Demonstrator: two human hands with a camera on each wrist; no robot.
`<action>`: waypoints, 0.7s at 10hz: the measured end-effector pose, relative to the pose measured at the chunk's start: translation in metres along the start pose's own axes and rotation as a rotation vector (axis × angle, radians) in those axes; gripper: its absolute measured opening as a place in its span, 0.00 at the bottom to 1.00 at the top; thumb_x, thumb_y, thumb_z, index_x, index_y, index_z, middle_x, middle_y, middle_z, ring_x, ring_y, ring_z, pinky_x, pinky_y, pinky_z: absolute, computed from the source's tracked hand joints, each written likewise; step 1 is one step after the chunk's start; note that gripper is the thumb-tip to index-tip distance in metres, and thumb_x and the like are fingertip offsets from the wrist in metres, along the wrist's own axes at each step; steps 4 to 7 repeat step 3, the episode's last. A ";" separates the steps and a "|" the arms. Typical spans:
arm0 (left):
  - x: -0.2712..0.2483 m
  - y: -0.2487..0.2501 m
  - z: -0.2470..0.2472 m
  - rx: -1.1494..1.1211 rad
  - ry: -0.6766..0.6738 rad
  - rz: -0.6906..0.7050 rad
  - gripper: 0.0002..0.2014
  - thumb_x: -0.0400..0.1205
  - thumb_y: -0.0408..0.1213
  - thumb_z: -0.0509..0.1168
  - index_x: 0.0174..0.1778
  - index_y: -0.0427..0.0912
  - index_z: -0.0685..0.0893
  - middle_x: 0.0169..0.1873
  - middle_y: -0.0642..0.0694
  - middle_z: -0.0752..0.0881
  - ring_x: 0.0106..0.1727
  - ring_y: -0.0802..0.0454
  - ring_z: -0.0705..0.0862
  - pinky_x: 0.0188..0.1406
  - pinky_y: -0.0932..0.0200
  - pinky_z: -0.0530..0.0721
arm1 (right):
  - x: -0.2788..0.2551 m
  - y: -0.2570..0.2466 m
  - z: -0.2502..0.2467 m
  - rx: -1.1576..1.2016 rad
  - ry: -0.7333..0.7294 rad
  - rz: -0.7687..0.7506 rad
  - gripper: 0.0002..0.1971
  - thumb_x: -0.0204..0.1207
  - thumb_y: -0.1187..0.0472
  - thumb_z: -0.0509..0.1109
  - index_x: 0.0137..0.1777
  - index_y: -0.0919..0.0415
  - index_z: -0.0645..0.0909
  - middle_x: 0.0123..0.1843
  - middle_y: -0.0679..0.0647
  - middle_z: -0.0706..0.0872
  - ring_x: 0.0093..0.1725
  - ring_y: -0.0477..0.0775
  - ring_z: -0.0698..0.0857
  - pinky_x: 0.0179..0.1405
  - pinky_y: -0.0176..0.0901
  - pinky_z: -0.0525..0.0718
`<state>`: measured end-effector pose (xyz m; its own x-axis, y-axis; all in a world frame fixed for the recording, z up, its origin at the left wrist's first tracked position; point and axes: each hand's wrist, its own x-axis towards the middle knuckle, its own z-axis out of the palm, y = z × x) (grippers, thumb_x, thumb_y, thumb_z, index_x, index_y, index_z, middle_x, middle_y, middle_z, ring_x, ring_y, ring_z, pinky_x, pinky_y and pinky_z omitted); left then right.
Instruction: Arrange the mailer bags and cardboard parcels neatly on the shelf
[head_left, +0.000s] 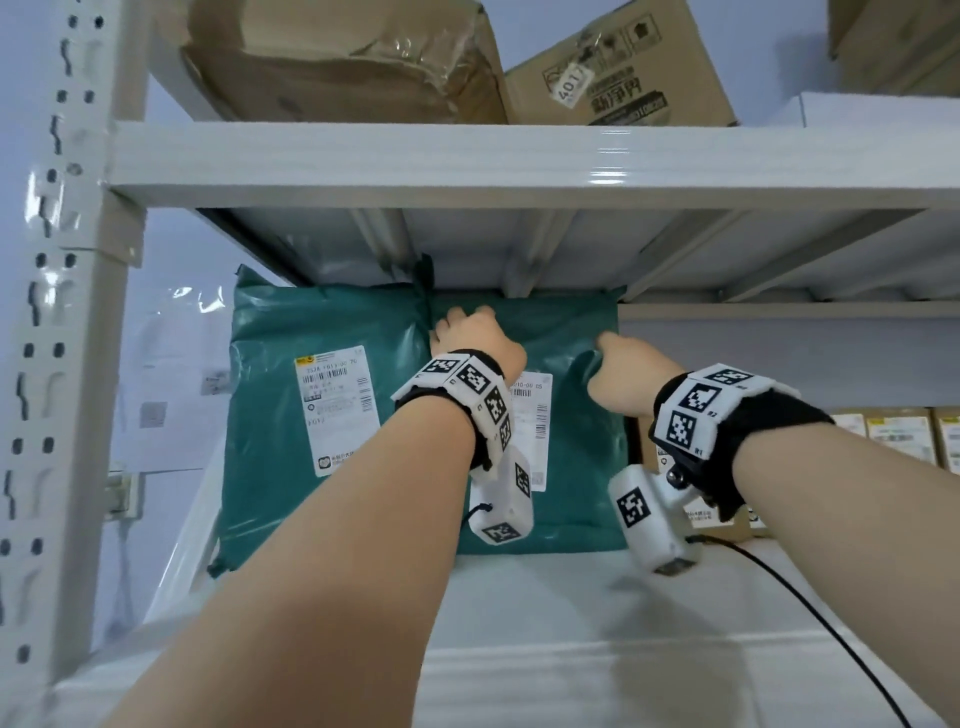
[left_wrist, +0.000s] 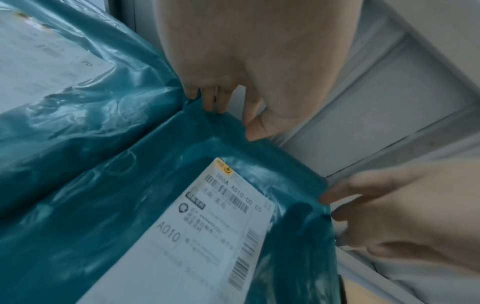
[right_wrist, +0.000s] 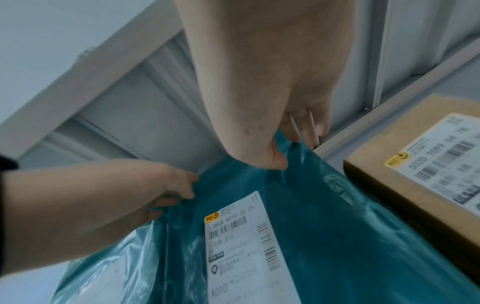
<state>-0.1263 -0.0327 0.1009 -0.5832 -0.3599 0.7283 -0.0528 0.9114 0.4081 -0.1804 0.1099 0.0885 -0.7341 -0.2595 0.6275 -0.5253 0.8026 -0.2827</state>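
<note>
Two teal mailer bags stand upright side by side on the middle shelf board (head_left: 519, 597). The left mailer bag (head_left: 270, 415) (left_wrist: 78, 102) stands free of both hands. The right mailer bag (head_left: 582, 441) (left_wrist: 155, 185) (right_wrist: 324, 226) carries a white label marked A010. My left hand (head_left: 462, 322) (left_wrist: 233, 121) (right_wrist: 103, 195) grips that bag's top left corner, fingers curled over the edge. My right hand (head_left: 608, 353) (right_wrist: 293, 152) (left_wrist: 389, 205) pinches the plastic near its top right corner. A labelled cardboard parcel (right_wrist: 415, 164) sits just right of this bag.
Crumpled and printed cardboard boxes (head_left: 337, 57) (head_left: 618, 67) sit on the upper shelf, whose underside hangs just above the bags. More labelled parcels (head_left: 898, 436) line the right side. The perforated upright post (head_left: 67, 312) stands at left. A black cable (head_left: 831, 623) crosses the board.
</note>
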 end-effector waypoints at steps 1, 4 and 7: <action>-0.004 0.005 0.006 0.056 -0.014 0.026 0.26 0.77 0.35 0.59 0.74 0.45 0.73 0.75 0.37 0.70 0.76 0.38 0.66 0.80 0.47 0.62 | -0.004 -0.011 0.001 -0.101 -0.027 0.022 0.22 0.77 0.64 0.58 0.71 0.61 0.71 0.68 0.60 0.80 0.64 0.62 0.79 0.71 0.58 0.73; -0.026 0.020 0.008 0.195 -0.105 0.023 0.26 0.85 0.50 0.51 0.80 0.50 0.65 0.83 0.38 0.55 0.84 0.38 0.52 0.84 0.41 0.46 | -0.019 -0.010 -0.013 -0.236 -0.046 0.083 0.19 0.82 0.54 0.56 0.69 0.58 0.76 0.69 0.55 0.82 0.71 0.64 0.76 0.78 0.77 0.40; -0.026 0.020 0.008 0.195 -0.105 0.023 0.26 0.85 0.50 0.51 0.80 0.50 0.65 0.83 0.38 0.55 0.84 0.38 0.52 0.84 0.41 0.46 | -0.019 -0.010 -0.013 -0.236 -0.046 0.083 0.19 0.82 0.54 0.56 0.69 0.58 0.76 0.69 0.55 0.82 0.71 0.64 0.76 0.78 0.77 0.40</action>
